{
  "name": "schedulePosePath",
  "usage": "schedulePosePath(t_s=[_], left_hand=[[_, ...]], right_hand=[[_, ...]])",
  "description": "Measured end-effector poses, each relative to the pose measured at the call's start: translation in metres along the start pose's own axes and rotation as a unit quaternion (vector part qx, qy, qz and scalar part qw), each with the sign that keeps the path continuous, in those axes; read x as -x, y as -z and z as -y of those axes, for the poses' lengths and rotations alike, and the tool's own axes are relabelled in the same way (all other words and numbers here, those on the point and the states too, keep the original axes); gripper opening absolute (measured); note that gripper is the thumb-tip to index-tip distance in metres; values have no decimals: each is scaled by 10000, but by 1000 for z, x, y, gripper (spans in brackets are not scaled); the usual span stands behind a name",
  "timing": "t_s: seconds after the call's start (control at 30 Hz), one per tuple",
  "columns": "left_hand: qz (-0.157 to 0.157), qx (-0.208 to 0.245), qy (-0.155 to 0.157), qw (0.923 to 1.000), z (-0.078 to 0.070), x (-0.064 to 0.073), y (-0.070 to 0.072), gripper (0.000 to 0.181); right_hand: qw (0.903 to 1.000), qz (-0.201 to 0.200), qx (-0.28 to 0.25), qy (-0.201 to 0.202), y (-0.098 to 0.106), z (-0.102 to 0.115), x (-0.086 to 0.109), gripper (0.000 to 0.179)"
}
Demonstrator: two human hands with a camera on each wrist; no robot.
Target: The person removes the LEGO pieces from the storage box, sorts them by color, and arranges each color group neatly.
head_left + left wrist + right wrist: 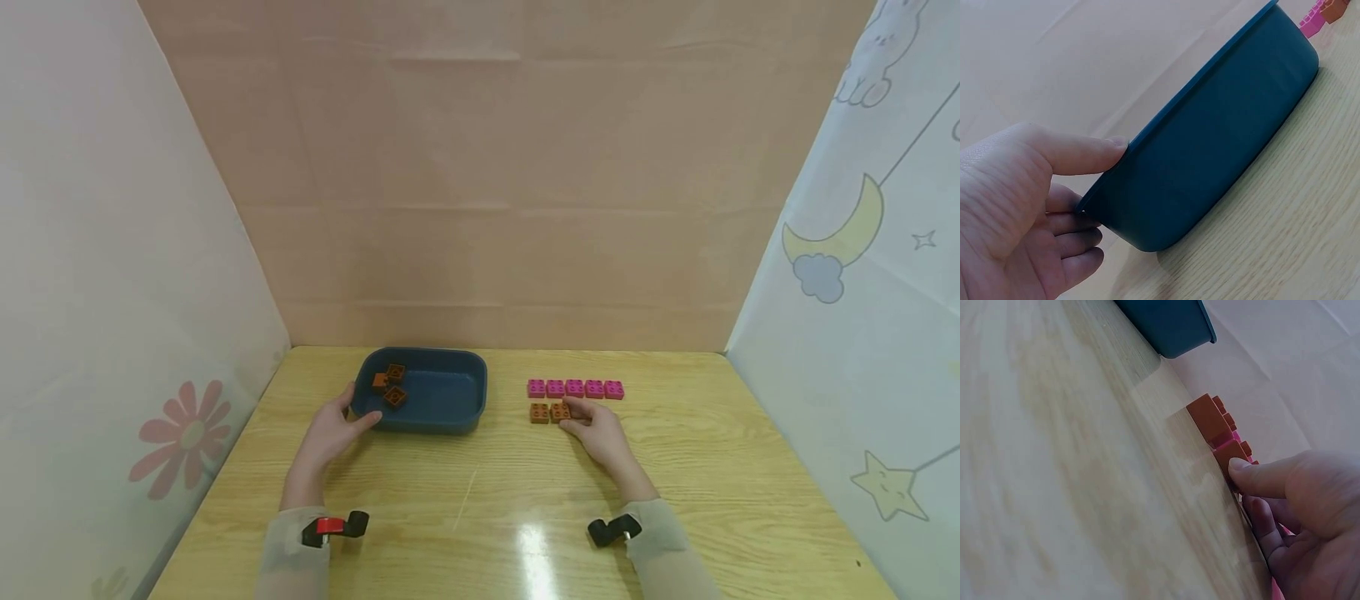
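My left hand [335, 423] grips the left end of a dark blue plastic basin [435, 428], its thumb [1088, 155] against the rim and the other fingers round the corner. Inside the basin, 3 orange toy bricks [395, 397] lie jumbled at the left end. My right hand [599, 431] pinches an orange brick [559, 412] between thumb and fingers, down at the table. Just left of it sits another orange brick [1207, 420], a narrow gap between the two. Behind them several pink bricks [575, 388] stand studs up in a row.
The bricks and basin are on a light wooden table [465, 517]. A tan backdrop [495, 208] rises along its far edge. White printed sheets stand at the left [112, 250] and right [885, 333].
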State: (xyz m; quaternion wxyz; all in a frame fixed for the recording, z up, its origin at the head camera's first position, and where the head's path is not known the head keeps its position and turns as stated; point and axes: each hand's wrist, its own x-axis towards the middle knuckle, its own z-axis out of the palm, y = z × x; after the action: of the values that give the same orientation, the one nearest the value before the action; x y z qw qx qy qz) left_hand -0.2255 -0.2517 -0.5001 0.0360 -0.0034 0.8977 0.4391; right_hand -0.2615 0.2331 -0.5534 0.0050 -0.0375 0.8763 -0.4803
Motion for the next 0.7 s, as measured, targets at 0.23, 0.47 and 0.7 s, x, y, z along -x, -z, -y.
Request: schedulePosePath(t_s=[0.23,0.47,0.7], left_hand=[[9,30,36,10000,0,0,-1,93],[-4,57,6,10000,1,0,0,93],[2,139,29,9999,4,-1,-1,94]], right_hand=[[9999,-4,-109,45,1,0,0,52],[9996,-45,-275,-41,6,4,1,52],[9965,-447,-678,215,1,36,0,45]])
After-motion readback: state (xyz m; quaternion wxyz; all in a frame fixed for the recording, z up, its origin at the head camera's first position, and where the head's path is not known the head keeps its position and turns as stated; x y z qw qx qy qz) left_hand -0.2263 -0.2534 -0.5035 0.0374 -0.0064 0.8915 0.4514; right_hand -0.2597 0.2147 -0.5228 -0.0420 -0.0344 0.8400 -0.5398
